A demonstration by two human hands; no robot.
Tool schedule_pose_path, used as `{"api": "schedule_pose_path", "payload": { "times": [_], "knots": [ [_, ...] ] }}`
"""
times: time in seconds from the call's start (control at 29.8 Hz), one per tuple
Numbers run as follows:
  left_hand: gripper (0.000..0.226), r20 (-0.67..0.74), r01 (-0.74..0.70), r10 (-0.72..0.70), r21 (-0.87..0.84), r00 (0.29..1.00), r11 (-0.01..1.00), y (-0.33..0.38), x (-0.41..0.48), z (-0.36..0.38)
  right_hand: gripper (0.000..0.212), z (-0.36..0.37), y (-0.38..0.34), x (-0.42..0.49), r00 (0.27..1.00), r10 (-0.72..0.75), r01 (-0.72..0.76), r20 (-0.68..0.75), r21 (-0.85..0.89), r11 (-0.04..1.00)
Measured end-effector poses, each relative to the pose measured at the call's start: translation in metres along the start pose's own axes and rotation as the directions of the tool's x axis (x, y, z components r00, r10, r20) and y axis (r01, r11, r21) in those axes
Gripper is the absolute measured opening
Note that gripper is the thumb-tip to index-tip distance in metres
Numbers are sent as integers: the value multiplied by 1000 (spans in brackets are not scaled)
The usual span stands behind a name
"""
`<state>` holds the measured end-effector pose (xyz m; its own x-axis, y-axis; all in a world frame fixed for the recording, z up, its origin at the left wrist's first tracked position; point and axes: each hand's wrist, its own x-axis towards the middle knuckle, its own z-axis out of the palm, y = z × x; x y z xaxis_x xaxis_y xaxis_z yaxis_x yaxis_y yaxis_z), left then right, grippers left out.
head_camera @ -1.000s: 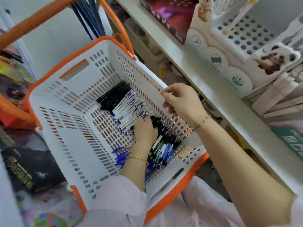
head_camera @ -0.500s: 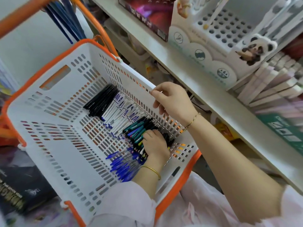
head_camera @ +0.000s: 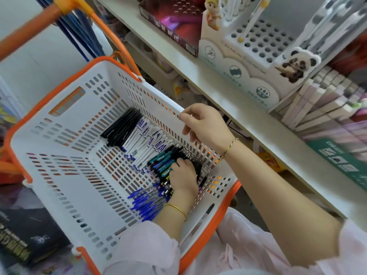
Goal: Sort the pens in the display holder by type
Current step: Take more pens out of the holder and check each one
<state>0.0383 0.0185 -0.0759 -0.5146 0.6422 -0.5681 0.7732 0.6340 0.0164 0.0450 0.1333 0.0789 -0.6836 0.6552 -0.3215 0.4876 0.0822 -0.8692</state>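
Grips the 3 o'clock wall of the orange-rimmed white slotted plastic basket (head_camera: 65, 171) with the right hand (head_camera: 205, 126). Curls the left hand (head_camera: 183, 174) round dark teal-and-black pens (head_camera: 160, 165) on the basket floor, white-barrelled pens (head_camera: 142, 140) at their 11 o'clock, blue-capped pens (head_camera: 145, 204) at 7.

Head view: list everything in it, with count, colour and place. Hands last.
basket: one, white with orange rim, tilted beside the shelf
black pens: a bundle, black, far end of basket floor
white pens: a bundle, white with blue print, beside the black pens
mixed pens: a bundle, teal and dark, next along
blue pens: a pile, blue caps, near end
display holder: one, white, on the shelf, most holes empty
left hand: grips the mixed pens
right hand: grips the basket's side edge
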Motion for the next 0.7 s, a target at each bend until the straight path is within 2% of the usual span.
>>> {"api": "schedule_pose_path", "payload": {
  "times": [0.1,0.2,0.3,0.37,0.44,0.54,0.57,0.64,0.7],
  "knots": [
    [52,-1,-3,3,-27,1000,1000,-5,0,-9,18,-3,-1,0,1000,-6,6,-5,-13,1000],
    [39,49,20,-14,-111,999,994,-12,-1,-20,18,-6,-3,1,1000,-13,12,-16,-17,1000],
    [38,172,59,-14,-258,985,964,-21,2,-31,18,-6,-6,2,999,-23,23,-23,-8,1000],
    [48,282,129,-23,-361,959,923,-26,5,-39,18,-7,-7,3,999,-27,27,-28,-6,1000],
    [62,369,230,-38,-493,929,839,-31,4,-56,17,-8,-8,4,999,-22,22,-37,4,1000],
    [71,410,340,-41,-693,911,636,-47,2,-77,16,-11,-11,5,999,-24,25,-45,27,999],
    [63,412,357,-31,-747,910,560,-54,1,-82,15,-11,-12,6,999,-25,26,-45,32,999],
    [22,388,357,-18,-826,921,436,-66,-5,-92,15,-11,-16,7,999,-33,34,-42,35,999],
    [17,352,334,2,-891,936,307,-76,-11,-101,16,-11,-20,7,998,-40,42,-42,51,998]
  ]
}}
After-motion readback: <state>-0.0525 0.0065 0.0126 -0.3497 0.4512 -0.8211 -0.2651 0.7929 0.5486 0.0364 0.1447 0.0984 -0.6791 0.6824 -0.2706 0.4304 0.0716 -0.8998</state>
